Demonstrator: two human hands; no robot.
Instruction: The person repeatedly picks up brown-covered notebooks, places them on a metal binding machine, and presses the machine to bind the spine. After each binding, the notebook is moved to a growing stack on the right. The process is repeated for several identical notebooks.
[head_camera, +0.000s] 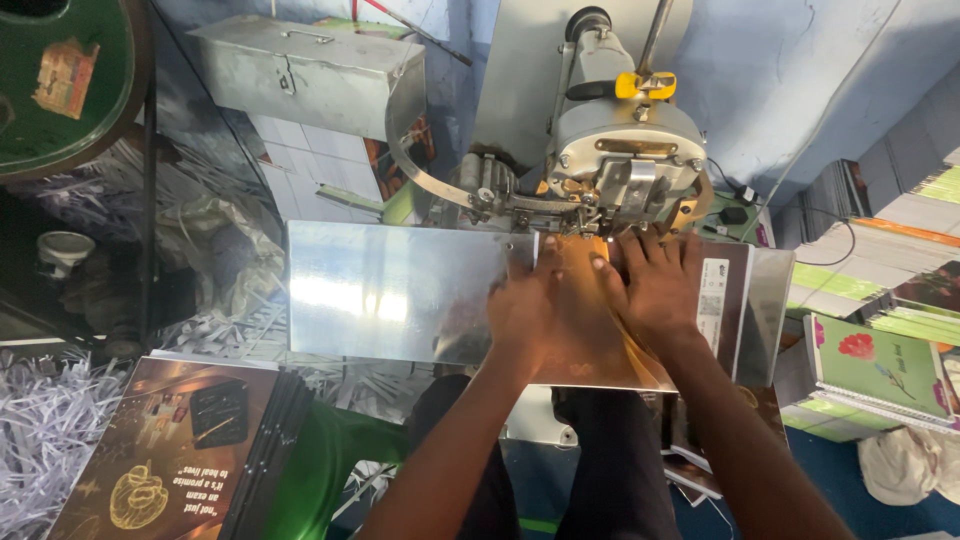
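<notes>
Left hand: palm down, fingers together, pointing forward. Right hand: palm down, fingers spread flat. Both forearms extended forward, converging, hands side by side.

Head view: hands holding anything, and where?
Both hands, left hand and right hand, press flat on the glossy booklet near its top edge under the machine head; no closed grip.

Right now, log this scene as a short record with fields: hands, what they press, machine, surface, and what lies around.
left hand: flat on the booklet, no closed grip
right hand: flat on the booklet, fingers near the machine head
booklet: glossy brown cover, lying on the metal plate
machine: grey metal head above the booklet's far edge
metal plate: shiny, level
left of person: stack of brown booklets, paper shreds
right of person: green notebook
</notes>
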